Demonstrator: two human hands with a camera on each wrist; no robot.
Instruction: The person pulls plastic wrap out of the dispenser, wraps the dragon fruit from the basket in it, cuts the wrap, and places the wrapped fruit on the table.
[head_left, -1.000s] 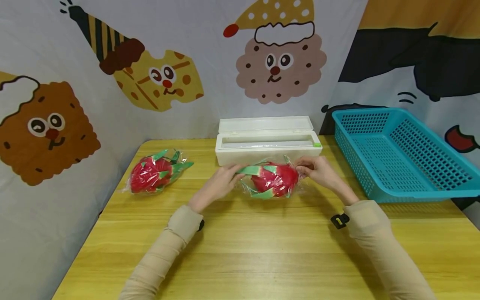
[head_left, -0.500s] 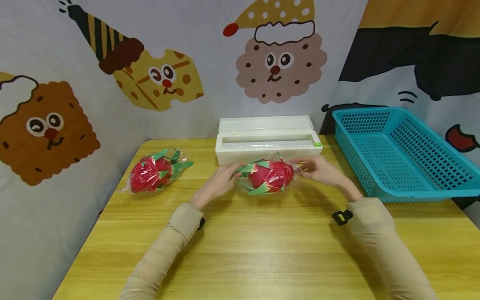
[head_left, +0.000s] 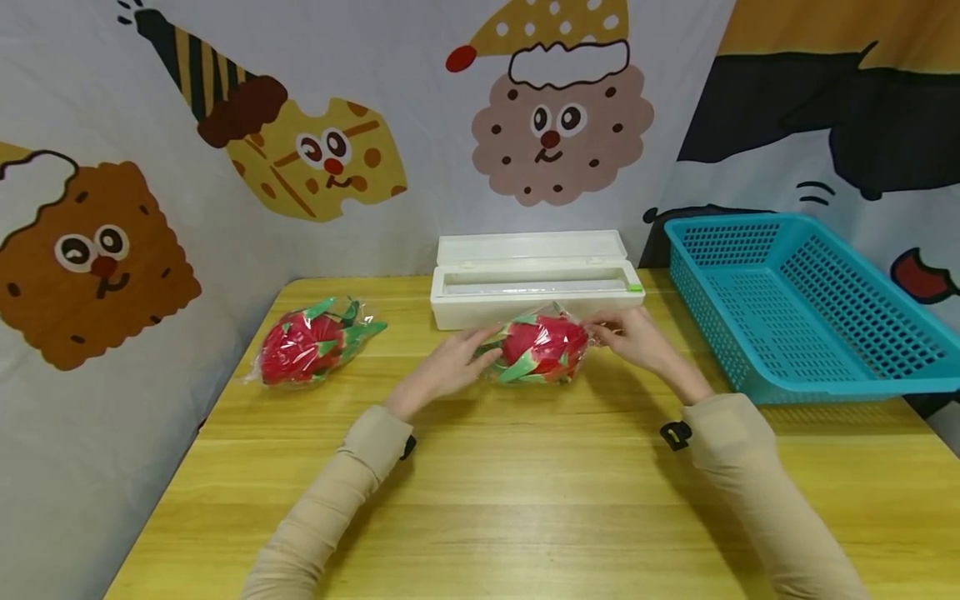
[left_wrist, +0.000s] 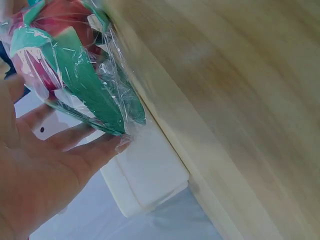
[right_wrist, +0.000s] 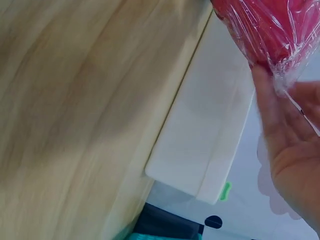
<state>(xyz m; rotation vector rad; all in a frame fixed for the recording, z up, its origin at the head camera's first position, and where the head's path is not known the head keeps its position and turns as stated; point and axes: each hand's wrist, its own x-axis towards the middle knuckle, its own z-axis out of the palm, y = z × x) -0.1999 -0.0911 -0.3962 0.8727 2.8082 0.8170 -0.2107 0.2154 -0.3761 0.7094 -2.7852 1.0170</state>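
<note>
A red dragon fruit (head_left: 543,343) with green leafy scales is wrapped in clear plastic film, in front of a white box. At its right end my right hand (head_left: 628,335) pinches the gathered film (right_wrist: 282,75) between thumb and fingers. My left hand (head_left: 450,367) is at the leafy left end, thumb spread away from the fingers. In the left wrist view its fingers (left_wrist: 75,137) are stretched out and touch the film near the green leaf tips. A second wrapped dragon fruit (head_left: 303,346) lies at the left of the table.
The white cling film box (head_left: 536,312) stands with its lid raised at the back of the wooden table (head_left: 525,500); a film roll shows inside. A turquoise plastic basket (head_left: 817,387) is at the right. Behind hangs a cloth (head_left: 427,100) with cartoon prints.
The held dragon fruit has turned and risen slightly. My left thumb and fingers have spread from a closer grip on its leafy end. My right hand keeps to the film's right end.
</note>
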